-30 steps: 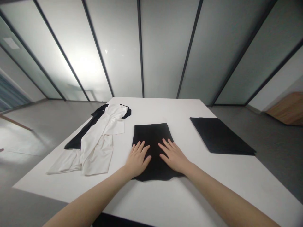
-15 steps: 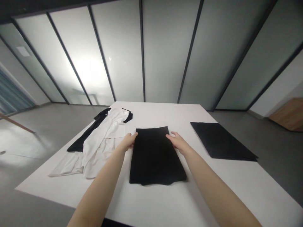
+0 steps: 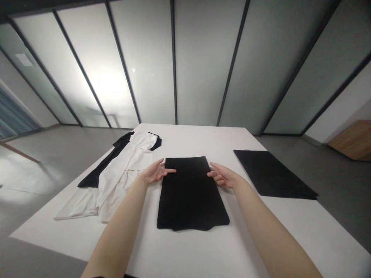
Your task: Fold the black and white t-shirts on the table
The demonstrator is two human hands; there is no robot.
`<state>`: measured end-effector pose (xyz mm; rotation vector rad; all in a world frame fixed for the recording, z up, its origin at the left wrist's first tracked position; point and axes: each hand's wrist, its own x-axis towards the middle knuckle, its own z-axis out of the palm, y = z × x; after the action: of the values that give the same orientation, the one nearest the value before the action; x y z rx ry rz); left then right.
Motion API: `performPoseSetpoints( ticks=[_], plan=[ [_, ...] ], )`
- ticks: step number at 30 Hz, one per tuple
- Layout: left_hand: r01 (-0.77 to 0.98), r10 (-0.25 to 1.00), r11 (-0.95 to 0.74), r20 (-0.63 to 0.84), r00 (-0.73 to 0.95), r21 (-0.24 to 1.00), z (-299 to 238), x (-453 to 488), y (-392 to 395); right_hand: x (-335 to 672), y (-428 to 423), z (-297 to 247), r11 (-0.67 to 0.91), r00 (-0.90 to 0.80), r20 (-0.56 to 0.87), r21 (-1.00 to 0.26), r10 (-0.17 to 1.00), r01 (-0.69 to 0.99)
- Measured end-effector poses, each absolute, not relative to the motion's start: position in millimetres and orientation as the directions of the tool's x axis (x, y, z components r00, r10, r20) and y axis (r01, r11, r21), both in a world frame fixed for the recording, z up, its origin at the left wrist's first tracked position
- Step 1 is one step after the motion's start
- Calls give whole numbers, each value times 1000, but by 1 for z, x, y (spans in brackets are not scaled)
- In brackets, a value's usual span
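Black folded garment (image 3: 191, 193) lies flat in the middle of the white table (image 3: 185, 255), its near hem towards the person and its far edge between the two hands.

At the left, a loose heap of white clothing (image 3: 121, 177) sprawls over a dark piece (image 3: 95, 173), just beside the left forearm and in the same place as a second ago. The left hand (image 3: 153, 173) was pressed palm-down on the near half of the garment a second ago. It has since slid up to the far left corner and now stands on edge, fingers stretched out and loosely spread, the fingertips reaching over the corner and gripping nothing. The garment itself has kept its place and looks smooth, with straight sides. The right hand (image 3: 222, 175) has made the matching move. It is open at the far right corner, fingers long and pointing inward, touching the cloth's edge without pinching it. So the flat pressing of the near part looks finished, and both hands now frame the far end of the piece.

Further right, well apart, a second folded black cloth (image 3: 272, 173) lies flat on the table, unmoved.

No brand, label or writing can be read on any cloth, the table or the frosted glass wall (image 3: 203, 58) behind.
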<state>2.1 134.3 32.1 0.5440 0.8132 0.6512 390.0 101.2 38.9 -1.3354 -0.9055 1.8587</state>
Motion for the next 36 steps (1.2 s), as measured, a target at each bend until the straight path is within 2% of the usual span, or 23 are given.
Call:
performPoseSetpoints(
  ticks=[4,6,9,12,15,17,19,24,28,31,33,36],
  plan=[
    [-472,746,664,-460,482,581,28,20,134,374,97,44,-593,-445,-423,-713,789,-374],
    [-499,770,637,-452,450,588,26,30,133,363,97,43,-591,-442,-411,-679,797,-434],
    [-501,810,586,-440,388,637,25,43,130,351,97,40,-576,-348,-459,-659,818,-484],
    [-507,889,455,-349,295,732,25,49,126,349,95,40,-533,-287,-449,-706,846,-467],
    [-564,957,260,-133,256,784,27,46,123,358,90,44,-396,-318,-270,-799,909,-453],
    [-589,965,214,-76,250,779,28,40,122,367,87,45,-293,-339,-145,-849,930,-440],
    [-579,959,253,-122,257,775,27,35,122,374,86,43,-262,-345,-123,-880,931,-395],
    [-481,881,450,-286,378,752,20,37,129,374,94,30,-394,-278,-308,-853,910,-343],
    [-524,874,479,-330,356,705,19,43,134,370,102,24,-445,-251,-373,-810,893,-382],
    [-525,869,491,-345,355,695,20,43,136,371,107,22,-426,-191,-382,-836,904,-345],
    [-489,874,480,-348,340,728,20,42,137,373,109,20,-400,-113,-384,-877,917,-267],
    [-303,917,385,-323,236,872,19,36,140,376,111,16,-360,-21,-362,-915,932,-182]
  ],
)
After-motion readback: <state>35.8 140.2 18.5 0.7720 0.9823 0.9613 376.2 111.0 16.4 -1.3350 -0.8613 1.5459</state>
